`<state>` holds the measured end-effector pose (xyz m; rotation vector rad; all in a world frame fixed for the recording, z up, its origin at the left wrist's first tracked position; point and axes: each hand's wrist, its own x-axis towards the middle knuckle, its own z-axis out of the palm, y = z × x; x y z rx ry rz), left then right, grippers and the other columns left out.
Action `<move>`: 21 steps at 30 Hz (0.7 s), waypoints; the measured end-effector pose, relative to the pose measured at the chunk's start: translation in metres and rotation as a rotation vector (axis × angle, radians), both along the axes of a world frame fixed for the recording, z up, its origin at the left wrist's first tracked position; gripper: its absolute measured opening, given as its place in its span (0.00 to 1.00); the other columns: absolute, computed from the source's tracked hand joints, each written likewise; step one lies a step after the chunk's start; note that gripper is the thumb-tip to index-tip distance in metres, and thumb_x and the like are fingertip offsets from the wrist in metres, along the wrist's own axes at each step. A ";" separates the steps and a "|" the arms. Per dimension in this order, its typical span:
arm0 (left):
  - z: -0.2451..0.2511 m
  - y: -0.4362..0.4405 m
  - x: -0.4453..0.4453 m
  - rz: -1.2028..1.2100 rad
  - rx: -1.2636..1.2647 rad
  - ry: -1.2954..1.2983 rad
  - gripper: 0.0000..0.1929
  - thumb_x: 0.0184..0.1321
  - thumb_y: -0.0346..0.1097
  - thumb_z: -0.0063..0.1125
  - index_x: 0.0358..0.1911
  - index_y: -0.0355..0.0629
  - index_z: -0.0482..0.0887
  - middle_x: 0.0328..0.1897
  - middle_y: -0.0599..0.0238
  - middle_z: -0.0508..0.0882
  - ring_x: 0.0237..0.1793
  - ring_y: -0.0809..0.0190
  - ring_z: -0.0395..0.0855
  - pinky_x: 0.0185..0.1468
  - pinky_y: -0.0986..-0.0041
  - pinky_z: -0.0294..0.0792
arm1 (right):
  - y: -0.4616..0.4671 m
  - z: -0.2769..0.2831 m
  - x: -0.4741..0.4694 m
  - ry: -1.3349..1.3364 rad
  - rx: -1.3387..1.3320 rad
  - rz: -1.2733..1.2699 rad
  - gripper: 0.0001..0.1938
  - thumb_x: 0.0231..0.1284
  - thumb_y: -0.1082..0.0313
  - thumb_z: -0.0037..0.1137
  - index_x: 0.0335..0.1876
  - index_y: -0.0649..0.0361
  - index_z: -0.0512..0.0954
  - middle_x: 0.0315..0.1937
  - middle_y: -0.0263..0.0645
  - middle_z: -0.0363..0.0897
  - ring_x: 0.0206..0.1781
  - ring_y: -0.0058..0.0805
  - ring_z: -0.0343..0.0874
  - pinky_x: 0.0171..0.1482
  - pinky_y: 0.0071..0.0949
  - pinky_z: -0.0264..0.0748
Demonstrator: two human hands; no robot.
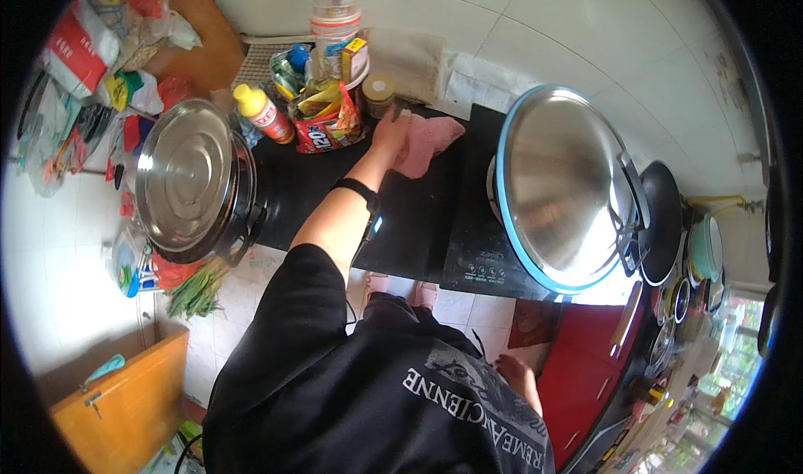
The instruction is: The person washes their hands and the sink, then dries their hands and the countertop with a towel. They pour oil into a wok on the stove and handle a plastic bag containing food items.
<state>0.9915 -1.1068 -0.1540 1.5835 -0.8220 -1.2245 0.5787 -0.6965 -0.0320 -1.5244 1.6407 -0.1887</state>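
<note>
My left hand (394, 132), at the end of an outstretched arm with a dark wristband, grips a pink cloth (433, 142) on the black countertop (408, 223). Just behind the fingers stands a lidded glass jar (379, 91). Left of it are a red printed food packet (329, 123) and a red bottle with a yellow cap (263, 113). My right hand (519, 377) hangs low beside my body, away from the counter. It appears to hold nothing, and part of it is hidden by my black shirt.
A wok with a domed steel lid (561, 179) sits on the black cooktop (467, 248) at right. A steel-lidded pot (185, 176) stands at the counter's left end. Stacked plastic tubs (337, 10) rise by the wall. Green leafy vegetables (197, 289) lie below the pot.
</note>
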 end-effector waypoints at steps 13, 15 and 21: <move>0.198 0.068 -0.066 -0.942 -0.045 -0.049 0.24 0.66 0.51 0.50 0.52 0.36 0.77 0.46 0.67 0.82 0.47 0.71 0.76 0.53 0.75 0.68 | -0.203 0.073 -0.042 -0.776 -0.409 -1.059 0.26 0.62 0.43 0.51 0.49 0.62 0.71 0.45 0.43 0.78 0.47 0.32 0.76 0.49 0.36 0.71; 0.197 0.065 -0.077 -0.877 -0.070 0.034 0.23 0.63 0.45 0.56 0.55 0.36 0.74 0.48 0.65 0.81 0.47 0.70 0.76 0.53 0.75 0.67 | -0.227 0.059 -0.062 -0.836 -0.380 -1.146 0.20 0.65 0.47 0.49 0.42 0.59 0.74 0.33 0.35 0.76 0.41 0.29 0.76 0.44 0.37 0.73; 0.193 0.077 -0.081 -0.735 -0.012 0.392 0.28 0.53 0.37 0.62 0.59 0.39 0.71 0.46 0.61 0.81 0.42 0.66 0.79 0.48 0.71 0.71 | -0.264 0.023 -0.087 -0.790 -0.560 -0.758 0.20 0.65 0.50 0.49 0.45 0.61 0.76 0.36 0.32 0.77 0.39 0.25 0.74 0.43 0.28 0.69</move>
